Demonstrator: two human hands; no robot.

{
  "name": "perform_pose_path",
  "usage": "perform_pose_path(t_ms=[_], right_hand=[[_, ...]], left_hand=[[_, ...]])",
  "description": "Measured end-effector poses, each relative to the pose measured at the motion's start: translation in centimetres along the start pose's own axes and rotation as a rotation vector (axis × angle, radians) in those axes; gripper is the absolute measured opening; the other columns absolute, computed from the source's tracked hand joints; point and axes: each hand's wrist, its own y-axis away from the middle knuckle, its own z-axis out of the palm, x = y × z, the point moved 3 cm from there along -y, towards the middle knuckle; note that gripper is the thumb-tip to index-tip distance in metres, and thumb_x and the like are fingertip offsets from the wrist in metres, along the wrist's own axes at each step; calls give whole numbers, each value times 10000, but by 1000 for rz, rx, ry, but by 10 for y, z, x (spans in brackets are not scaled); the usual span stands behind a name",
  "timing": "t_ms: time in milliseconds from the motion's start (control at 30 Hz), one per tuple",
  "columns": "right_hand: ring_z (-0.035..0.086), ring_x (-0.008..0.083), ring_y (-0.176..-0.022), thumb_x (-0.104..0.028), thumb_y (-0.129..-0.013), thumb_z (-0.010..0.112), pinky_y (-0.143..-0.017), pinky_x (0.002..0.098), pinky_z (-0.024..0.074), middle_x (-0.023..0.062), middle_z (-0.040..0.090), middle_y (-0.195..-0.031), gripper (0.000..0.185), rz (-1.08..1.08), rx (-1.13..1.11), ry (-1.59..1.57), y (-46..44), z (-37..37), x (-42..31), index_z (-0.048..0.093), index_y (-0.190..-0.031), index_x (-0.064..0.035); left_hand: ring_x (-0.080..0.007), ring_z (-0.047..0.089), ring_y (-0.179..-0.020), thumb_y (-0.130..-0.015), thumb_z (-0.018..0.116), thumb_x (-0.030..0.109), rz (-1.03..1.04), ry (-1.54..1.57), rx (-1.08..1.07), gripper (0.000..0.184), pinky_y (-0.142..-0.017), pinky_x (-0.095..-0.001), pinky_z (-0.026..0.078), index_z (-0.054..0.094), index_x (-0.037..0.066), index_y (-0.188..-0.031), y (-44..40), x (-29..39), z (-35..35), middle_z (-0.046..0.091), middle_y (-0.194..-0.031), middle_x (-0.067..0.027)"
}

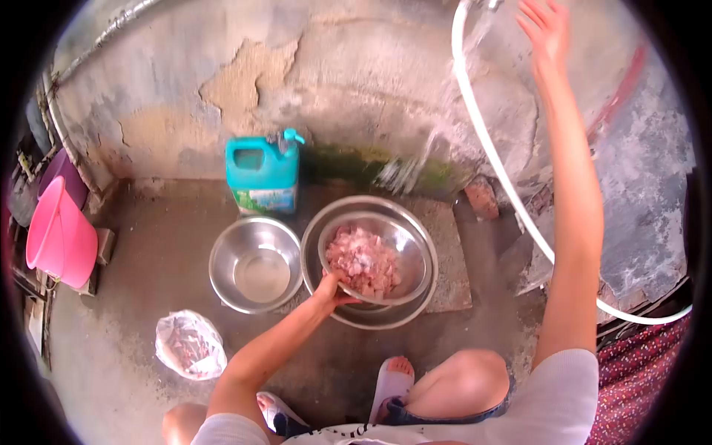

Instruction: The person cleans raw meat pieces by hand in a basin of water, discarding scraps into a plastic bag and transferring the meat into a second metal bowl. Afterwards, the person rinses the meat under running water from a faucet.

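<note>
My left hand (pixel 331 291) grips the near-left rim of a metal bowl (pixel 410 256) with its fingers wrapped under it. Chopped pink raw meat (pixel 361 262) fills much of this bowl. It sits tilted inside or over a wider metal basin (pixel 365 317); whether it touches the basin's bottom is hidden. High up by the wall, my right hand (pixel 546 31) is empty with its fingers apart, close to a tap (pixel 489 4) that is partly cut off by the view's edge. Water (pixel 404 172) streams down from the tap and splashes at the foot of the wall.
A second metal basin (pixel 230 256) stands left of the bowl, behind a white plastic bag (pixel 191 344). A turquoise jug (pixel 262 172) is against the wall, a pink bucket (pixel 63 233) far left. A white hose (pixel 495 159) hangs on the right, near a brick piece (pixel 482 201).
</note>
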Motion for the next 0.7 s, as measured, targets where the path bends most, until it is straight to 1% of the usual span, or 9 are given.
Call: perform_pose_path(t_ms=[33, 100, 133, 167, 233, 300, 500, 633, 700], right_hand=[[527, 233, -968, -281, -892, 383, -838, 332, 427, 176, 523, -1068, 397, -149, -15, 363, 67, 10, -33, 310, -1162, 1], [554, 174, -837, -230, -864, 471, -753, 313, 450, 79, 555, -872, 307, 212, -103, 251, 197, 15, -16, 423, -1083, -21], [566, 160, -802, -181, -841, 511, -711, 296, 462, 88, 567, -916, 225, 187, -640, 517, 257, 12, 16, 510, -998, -20], [580, 169, -793, -147, -816, 541, -716, 280, 455, 98, 573, -960, 165, 682, -822, 398, 324, 20, 41, 563, -939, -39], [566, 239, -916, -355, -785, 566, -790, 342, 433, 130, 561, -1052, 418, 814, -1066, 454, 429, 15, 102, 501, -1108, -99], [499, 309, -1031, -497, -746, 546, -860, 385, 406, 164, 463, -1198, 577, 877, -1120, 628, 479, 44, 133, 451, -1190, -142], [294, 314, -1172, -385, -656, 654, -948, 473, 278, 106, 342, -1242, 585, 505, -1482, 537, 501, 33, 115, 490, -1177, -175], [216, 345, -1223, -495, -720, 550, -927, 577, 234, 116, 252, -1334, 605, 913, -1272, 531, 518, 34, 172, 457, -1219, -166], [158, 354, -1262, -559, -759, 484, -967, 608, 180, 113, 204, -1377, 593, 769, -1259, 366, 517, 68, 143, 470, -1204, -166]], left_hand=[[-281, 551, -927, -643, 449, 159, 21, -40, 8, 587, -686, -415, 527, 369, 64, -1217, -2, -3, -2, 522, -1083, -134], [-258, 562, -921, -670, 461, 209, 19, -27, 45, 529, -671, -400, 529, 419, 59, -1176, 2, -4, 0, 542, -1061, -133], [-261, 563, -921, -683, 458, 210, 14, -12, 65, 483, -667, -390, 530, 452, 44, -1137, 0, -6, 0, 546, -1052, -143], [-254, 568, -868, -691, 455, 193, -33, -4, 121, 353, -676, -389, 525, 503, 47, -1008, -13, -17, -10, 557, -963, -127], [-227, 549, -745, -688, 457, 162, -11, 46, 194, 125, -694, -413, 510, 463, 84, -785, 1, -7, 8, 503, -787, -74], [-214, 543, -713, -694, 460, 154, 0, -25, 216, 74, -662, -415, 510, 460, 88, -726, -10, -12, 4, 506, -748, -66], [-222, 559, -731, -708, 448, 117, 32, -83, 319, 103, -639, -411, 519, 474, 57, -788, -23, -5, -16, 519, -800, -85], [-232, 553, -769, -703, 480, 89, 55, -88, 246, 443, -620, -444, 529, 272, 150, -1089, -39, -16, -17, 456, -911, -82], [-234, 560, -754, -730, 460, 130, 29, -48, 241, 263, -682, -425, 517, 391, 77, -978, -43, -12, -15, 502, -845, -96]])
